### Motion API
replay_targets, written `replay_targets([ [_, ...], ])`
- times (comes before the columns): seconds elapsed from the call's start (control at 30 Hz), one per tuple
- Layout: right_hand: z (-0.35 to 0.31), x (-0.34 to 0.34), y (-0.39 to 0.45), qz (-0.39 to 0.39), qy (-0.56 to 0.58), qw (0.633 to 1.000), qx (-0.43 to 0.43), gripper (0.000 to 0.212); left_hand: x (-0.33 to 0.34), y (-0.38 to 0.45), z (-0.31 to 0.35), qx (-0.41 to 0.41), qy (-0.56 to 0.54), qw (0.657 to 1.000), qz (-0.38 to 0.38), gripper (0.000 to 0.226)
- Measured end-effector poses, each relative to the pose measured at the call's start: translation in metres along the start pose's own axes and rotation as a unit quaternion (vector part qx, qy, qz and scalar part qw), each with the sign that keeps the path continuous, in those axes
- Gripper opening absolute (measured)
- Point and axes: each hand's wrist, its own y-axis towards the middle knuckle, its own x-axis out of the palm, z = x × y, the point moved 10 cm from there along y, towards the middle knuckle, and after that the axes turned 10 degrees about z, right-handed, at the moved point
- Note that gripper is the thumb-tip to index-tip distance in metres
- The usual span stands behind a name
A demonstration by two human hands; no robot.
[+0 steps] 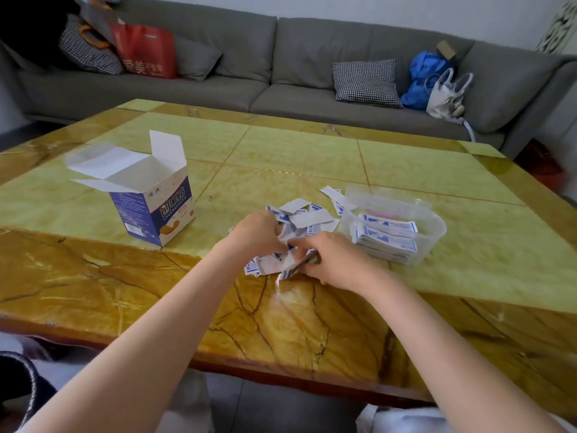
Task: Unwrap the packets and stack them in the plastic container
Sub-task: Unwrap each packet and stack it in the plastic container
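Packets (282, 245) pinched between left hand (256, 234) and right hand (335, 260), both curled on them; plastic container (434, 226) lies just right, nearer the right hand

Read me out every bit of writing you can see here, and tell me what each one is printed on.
"CHUANGKOUTIE", under large Chinese characters: front of the open blue and white box on the table.
Large pale Chinese characters, too blurred to quote with confidence: red bag on the sofa.
Barcode and small print on the box's side: too small to read.
Blue print on the packets in the plastic container and on the loose wrappers: too small.
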Motion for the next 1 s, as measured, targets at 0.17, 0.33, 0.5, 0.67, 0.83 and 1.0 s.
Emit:
replay_targets([
  [0.17, 0.013, -0.007, -0.001, -0.030, 0.041, 0.998, 0.029, 0.006, -0.014, 0.005, -0.008, -0.013, -0.045, 0.999, 0.022, 0.013],
  [0.33, 0.014, 0.004, 0.005, -0.004, 0.055, 0.997, 0.059, 0.005, -0.045, 0.006, -0.042, -0.058, -0.135, 0.987, 0.071, 0.009],
  [0.5, 0.008, -0.011, 0.016, 0.116, 0.120, 0.984, 0.057, 0.011, -0.081, -0.005, -0.055, -0.037, -0.136, 0.976, 0.166, 0.011],
  [0.67, -0.023, -0.050, 0.013, 0.213, 0.098, 0.971, -0.054, 0.002, -0.076, -0.016, -0.026, 0.050, -0.137, 0.982, 0.122, 0.008],
  [0.83, -0.013, -0.042, -0.002, 0.124, 0.019, 0.992, -0.013, 0.006, -0.041, -0.029, 0.031, 0.165, -0.166, 0.972, 0.007, 0.016],
  [1.0, 0.010, -0.041, -0.019, 0.074, -0.111, 0.991, -0.013, 0.014, -0.039, -0.028, 0.016, 0.151, -0.114, 0.981, 0.050, 0.028],
])
